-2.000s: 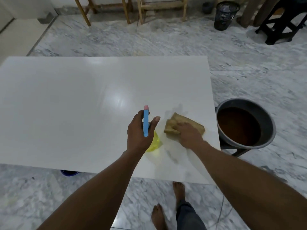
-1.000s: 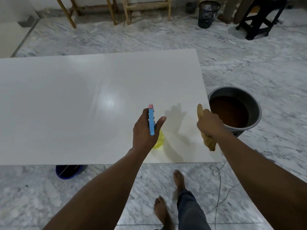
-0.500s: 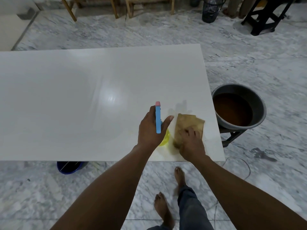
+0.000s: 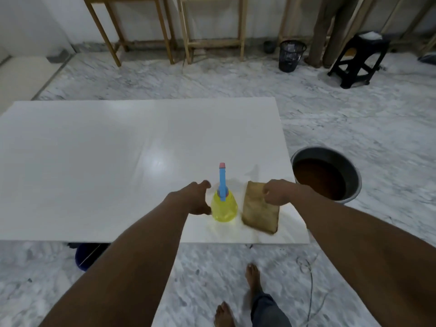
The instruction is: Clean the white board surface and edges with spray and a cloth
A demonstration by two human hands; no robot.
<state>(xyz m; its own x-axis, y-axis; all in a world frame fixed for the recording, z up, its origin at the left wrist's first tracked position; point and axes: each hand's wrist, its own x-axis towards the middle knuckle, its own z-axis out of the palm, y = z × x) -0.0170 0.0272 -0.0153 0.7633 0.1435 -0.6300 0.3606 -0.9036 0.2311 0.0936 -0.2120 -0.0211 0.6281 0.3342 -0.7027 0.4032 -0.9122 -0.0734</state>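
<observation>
The white board [image 4: 94, 161] lies flat and low over the marble floor. A yellow spray bottle [image 4: 224, 206] with a blue and pink nozzle stands upright near the board's front right corner. My left hand [image 4: 193, 199] is just left of the bottle, fingers spread, not wrapped around it. A folded tan cloth [image 4: 257, 213] lies flat on the board to the right of the bottle. My right hand [image 4: 280, 192] hovers over the cloth's far right corner with fingers curled. Whether it pinches the cloth is unclear.
A grey basin [image 4: 354, 175] of brown liquid stands off the board's right edge. A blue bucket [image 4: 87, 256] sits under the front edge. A cable [image 4: 309, 279] lies on the floor by my bare feet. Wooden frames [image 4: 132, 31], a black bin [image 4: 291, 55] and a black stool [image 4: 358, 60] line the back.
My left hand has let go of the spray bottle, which now stands on the board. My right hand has stopped pressing the cloth and lifted to its far corner. The view has tilted up.
</observation>
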